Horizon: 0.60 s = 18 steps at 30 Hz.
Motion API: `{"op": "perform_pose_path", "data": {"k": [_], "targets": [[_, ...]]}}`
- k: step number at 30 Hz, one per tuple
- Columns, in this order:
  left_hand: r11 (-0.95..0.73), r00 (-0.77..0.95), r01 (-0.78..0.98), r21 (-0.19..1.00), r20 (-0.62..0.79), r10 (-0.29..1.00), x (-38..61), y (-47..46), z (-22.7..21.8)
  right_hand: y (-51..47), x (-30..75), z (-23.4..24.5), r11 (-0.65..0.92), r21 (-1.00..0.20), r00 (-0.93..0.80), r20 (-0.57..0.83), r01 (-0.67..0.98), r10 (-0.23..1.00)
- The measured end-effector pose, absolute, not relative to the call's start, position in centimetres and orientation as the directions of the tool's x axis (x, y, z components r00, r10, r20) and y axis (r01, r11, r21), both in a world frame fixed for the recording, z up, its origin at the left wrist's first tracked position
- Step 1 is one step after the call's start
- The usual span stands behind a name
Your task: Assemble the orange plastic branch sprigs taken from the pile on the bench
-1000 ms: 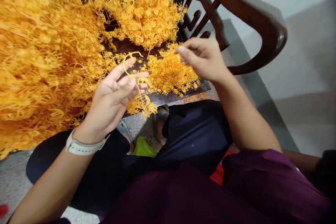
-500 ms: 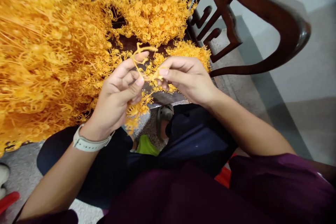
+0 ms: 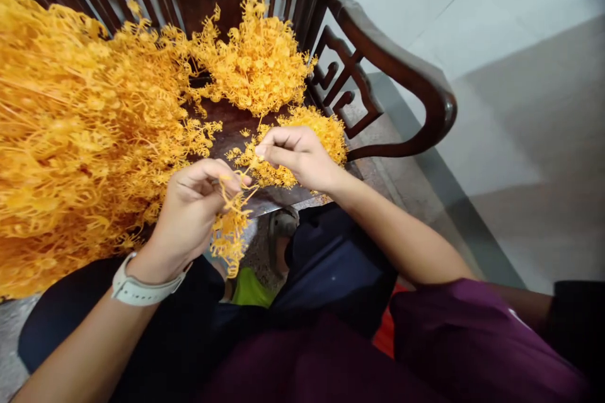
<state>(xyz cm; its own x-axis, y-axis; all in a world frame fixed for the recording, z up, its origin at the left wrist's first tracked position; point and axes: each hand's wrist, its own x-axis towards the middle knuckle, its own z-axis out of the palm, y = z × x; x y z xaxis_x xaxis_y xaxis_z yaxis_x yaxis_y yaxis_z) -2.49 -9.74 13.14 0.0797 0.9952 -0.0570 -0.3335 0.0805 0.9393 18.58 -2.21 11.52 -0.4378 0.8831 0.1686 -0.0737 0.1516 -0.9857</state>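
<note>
My left hand (image 3: pixel 191 211), with its fingers curled in, holds a strand of yellow-orange plastic flower pieces (image 3: pixel 230 236) that dangles below the fingertips. Farther forward and to the right, thumb and forefinger of my right hand (image 3: pixel 300 156) are pinched on a thin yellow plastic piece (image 3: pixel 254 165). A thin yellow line runs between the two hands; exactly how the pieces join there is too small to tell. Behind my right hand lies a small heap of loose yellow pieces (image 3: pixel 326 132) on the dark wooden seat (image 3: pixel 231 132).
A large mass of yellow-orange plastic pieces (image 3: pixel 85 138) fills the left side. Another bunch (image 3: pixel 262 66) rests against the chair's back. The curved wooden armrest (image 3: pixel 401 69) stands at the right. Between my legs, something bright green (image 3: pixel 252 289) lies on the floor.
My hands have drawn apart, the left coming lower and nearer, the right moving up relative to it. The yellow strand now hangs below my left fingers. The view has shifted.
</note>
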Motion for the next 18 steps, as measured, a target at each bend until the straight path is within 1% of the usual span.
{"op": "perform_pose_path", "data": {"k": [2,4,6,8,11,14,16,18], "targets": [[0.145,0.100,-0.429,0.891,-0.113,0.989,-2.7,-9.8,13.8,-2.4,18.9,12.0,0.177,-0.981,-0.485,0.196,-0.085,0.852],[0.209,0.128,-0.504,0.838,-0.167,0.978,-2.9,-10.0,14.4,-2.5,19.3,12.2,0.139,-0.983,-0.554,0.184,-0.122,0.812],[0.242,0.133,-0.533,0.810,-0.202,0.970,-2.9,-10.1,14.8,-2.4,19.5,12.3,0.081,-0.984,-0.597,0.161,-0.159,0.786],[0.233,0.129,-0.537,0.811,-0.194,0.973,-2.8,-10.2,14.9,-2.3,19.6,12.3,0.037,-0.979,-0.589,0.149,-0.199,0.794],[0.159,0.115,-0.505,0.848,-0.116,0.987,-2.6,-10.0,14.9,-2.8,19.1,12.5,-0.021,-0.962,-0.539,0.134,-0.273,0.831],[0.101,0.082,-0.461,0.882,-0.071,0.994,-2.4,-10.0,14.7,-4.1,18.3,13.0,-0.179,-0.922,-0.548,0.043,-0.344,0.835],[0.096,0.075,-0.445,0.891,-0.070,0.995,-2.3,-10.1,14.5,-4.9,17.9,13.4,-0.311,-0.875,-0.584,-0.041,-0.370,0.810],[0.102,0.081,-0.439,0.893,-0.074,0.994,-2.2,-10.2,14.4,-5.3,17.6,13.7,-0.399,-0.832,-0.612,-0.094,-0.385,0.785]]}}
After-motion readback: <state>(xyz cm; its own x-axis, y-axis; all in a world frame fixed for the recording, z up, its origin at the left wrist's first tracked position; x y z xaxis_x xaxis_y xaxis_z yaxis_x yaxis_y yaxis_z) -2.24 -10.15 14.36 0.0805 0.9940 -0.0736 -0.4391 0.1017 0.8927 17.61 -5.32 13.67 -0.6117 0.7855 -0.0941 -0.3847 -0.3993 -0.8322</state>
